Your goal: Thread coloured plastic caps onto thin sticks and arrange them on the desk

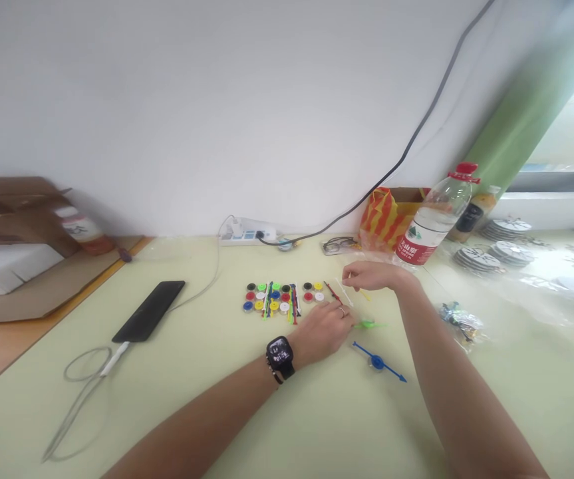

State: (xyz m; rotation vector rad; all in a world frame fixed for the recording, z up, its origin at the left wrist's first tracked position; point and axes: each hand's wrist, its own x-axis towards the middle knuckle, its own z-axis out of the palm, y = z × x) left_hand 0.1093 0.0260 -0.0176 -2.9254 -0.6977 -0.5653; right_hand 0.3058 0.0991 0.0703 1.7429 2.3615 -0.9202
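My left hand [324, 329], with a smartwatch [280, 352] on its wrist, rests low over the table, fingers closed. From its fingertips sticks out a blurred green arrow spinner [368, 324]. Beyond it my right hand [371, 275] hovers with curled fingers; whatever they may pinch is hidden. Beneath the right hand are a white arrow [345, 293] and a yellow arrow [365, 295]. A blue arrow spinner [377, 362] on a round base lies closer to me. Left of the hands, coloured round discs [275, 294] sit in rows, with thin coloured arrows [294, 303] between them.
A black phone [149, 311] on a cable lies left. At the wall are a power strip [247, 233], glasses [340, 245], a striped bag [386, 216] and a large water bottle [433, 219]. Right stand stacked white discs [476, 258] and a plastic bag of parts [461, 319]; a cardboard box [22, 193] is far left.
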